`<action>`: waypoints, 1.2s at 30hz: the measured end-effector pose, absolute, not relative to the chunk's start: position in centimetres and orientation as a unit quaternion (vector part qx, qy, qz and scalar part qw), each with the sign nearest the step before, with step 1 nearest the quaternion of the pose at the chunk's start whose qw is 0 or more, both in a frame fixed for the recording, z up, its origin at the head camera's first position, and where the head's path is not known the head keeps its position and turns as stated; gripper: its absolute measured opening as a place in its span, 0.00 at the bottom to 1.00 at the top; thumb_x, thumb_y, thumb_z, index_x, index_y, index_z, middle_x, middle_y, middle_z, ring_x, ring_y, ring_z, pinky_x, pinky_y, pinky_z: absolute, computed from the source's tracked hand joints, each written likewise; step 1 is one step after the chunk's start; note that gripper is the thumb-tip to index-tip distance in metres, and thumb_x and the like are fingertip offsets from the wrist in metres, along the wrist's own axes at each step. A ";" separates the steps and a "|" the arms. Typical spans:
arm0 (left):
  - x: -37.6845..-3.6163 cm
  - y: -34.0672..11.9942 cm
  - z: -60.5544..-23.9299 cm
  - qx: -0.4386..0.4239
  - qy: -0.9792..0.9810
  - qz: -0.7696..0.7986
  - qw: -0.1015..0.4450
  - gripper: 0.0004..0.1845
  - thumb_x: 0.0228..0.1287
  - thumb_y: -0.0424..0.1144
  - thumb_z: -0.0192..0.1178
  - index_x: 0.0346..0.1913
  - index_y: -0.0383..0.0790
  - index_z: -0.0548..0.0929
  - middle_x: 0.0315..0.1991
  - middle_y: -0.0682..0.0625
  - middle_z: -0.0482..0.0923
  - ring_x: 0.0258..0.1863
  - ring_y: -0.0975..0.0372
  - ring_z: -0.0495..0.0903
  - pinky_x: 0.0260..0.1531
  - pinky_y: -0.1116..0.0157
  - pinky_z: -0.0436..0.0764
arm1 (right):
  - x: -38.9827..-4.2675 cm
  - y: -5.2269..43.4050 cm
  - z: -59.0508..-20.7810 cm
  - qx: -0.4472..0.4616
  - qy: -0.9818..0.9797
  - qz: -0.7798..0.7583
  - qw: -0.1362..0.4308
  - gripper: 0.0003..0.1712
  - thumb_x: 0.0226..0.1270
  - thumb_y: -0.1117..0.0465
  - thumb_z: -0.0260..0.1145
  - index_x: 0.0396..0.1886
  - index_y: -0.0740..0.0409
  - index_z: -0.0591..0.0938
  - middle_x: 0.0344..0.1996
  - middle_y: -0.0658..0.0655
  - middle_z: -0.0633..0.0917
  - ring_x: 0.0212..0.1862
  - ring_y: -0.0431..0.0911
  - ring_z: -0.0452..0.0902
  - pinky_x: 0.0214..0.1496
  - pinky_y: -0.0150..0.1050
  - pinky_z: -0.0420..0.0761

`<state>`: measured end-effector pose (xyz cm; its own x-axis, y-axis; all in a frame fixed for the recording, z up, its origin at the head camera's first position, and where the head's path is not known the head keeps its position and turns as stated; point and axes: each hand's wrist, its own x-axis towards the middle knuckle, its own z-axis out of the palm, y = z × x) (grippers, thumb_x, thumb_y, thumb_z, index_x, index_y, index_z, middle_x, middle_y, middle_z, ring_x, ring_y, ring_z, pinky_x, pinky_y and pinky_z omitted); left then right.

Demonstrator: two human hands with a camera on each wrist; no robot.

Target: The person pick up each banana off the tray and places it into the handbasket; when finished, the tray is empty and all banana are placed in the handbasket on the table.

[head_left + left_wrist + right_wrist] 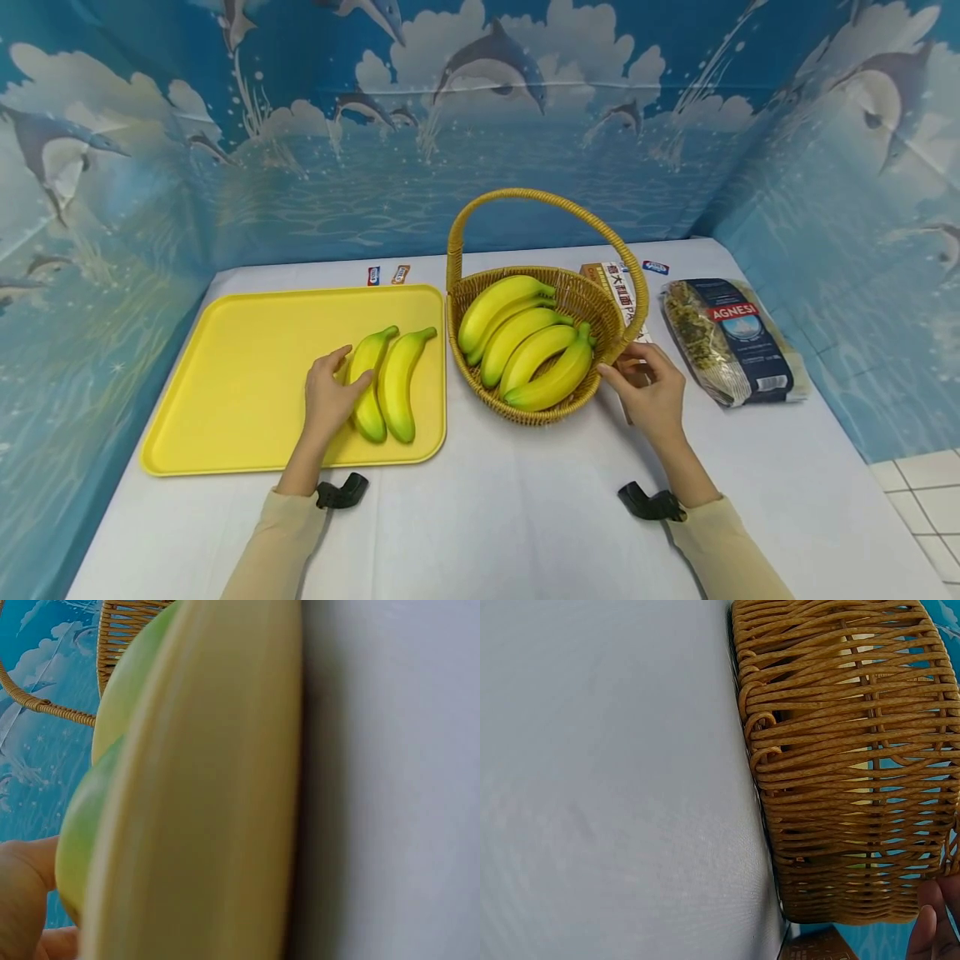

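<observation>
On the yellow tray (247, 375), two bananas lie side by side, the left banana (367, 392) and the right banana (402, 387). My left hand (328, 400) is at the left banana, thumb over its near side and fingers loosely bent; the left wrist view shows the thumb against a banana (79, 825), partly hidden by the tray rim (195, 780). My right hand (652, 392) pinches the right rim of a wicker basket (573, 287) between thumb and fingers. Several bananas (525, 346) lie inside the basket, whose tall handle stands upright.
A pasta bag (735, 342) lies at the right. Behind the basket's right side is a pasta box (622, 292), partly hidden. Small wrapped pieces lie at the back, including a blue one (656, 267) and an orange one (401, 274). A dolphin-print curtain (450, 167) surrounds the table.
</observation>
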<state>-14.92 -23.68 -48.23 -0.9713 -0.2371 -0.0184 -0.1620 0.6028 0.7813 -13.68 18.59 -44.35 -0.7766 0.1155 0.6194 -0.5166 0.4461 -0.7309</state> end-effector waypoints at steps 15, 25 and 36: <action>-14.8 -23.3 -48.4 0.129 -0.874 -0.459 0.091 0.29 0.57 0.36 0.64 0.64 0.34 0.76 0.54 0.34 0.77 0.51 0.47 0.76 0.51 0.54 0.76 | -13.6 18.6 -44.3 0.122 -0.794 0.509 0.309 0.21 0.40 0.85 0.72 0.40 0.79 0.82 0.29 0.71 0.81 0.31 0.49 0.77 0.36 0.25 0.76; -14.6 -21.9 -43.9 0.068 -0.845 -0.490 0.202 0.25 0.53 0.33 0.67 0.57 0.35 0.81 0.50 0.39 0.82 0.44 0.53 0.78 0.39 0.77 0.72 | -13.8 18.7 -44.3 0.123 -0.791 0.514 0.307 0.21 0.41 0.85 0.72 0.40 0.79 0.81 0.29 0.73 0.80 0.30 0.48 0.76 0.35 0.23 0.77; -16.4 -12.5 -39.0 -0.112 -0.849 -0.480 0.190 0.25 0.52 0.36 0.67 0.57 0.40 0.83 0.46 0.42 0.80 0.43 0.53 0.79 0.41 0.58 0.80 | -13.7 18.6 -44.3 0.121 -0.795 0.510 0.307 0.21 0.40 0.85 0.73 0.39 0.78 0.82 0.28 0.73 0.81 0.30 0.46 0.77 0.35 0.24 0.76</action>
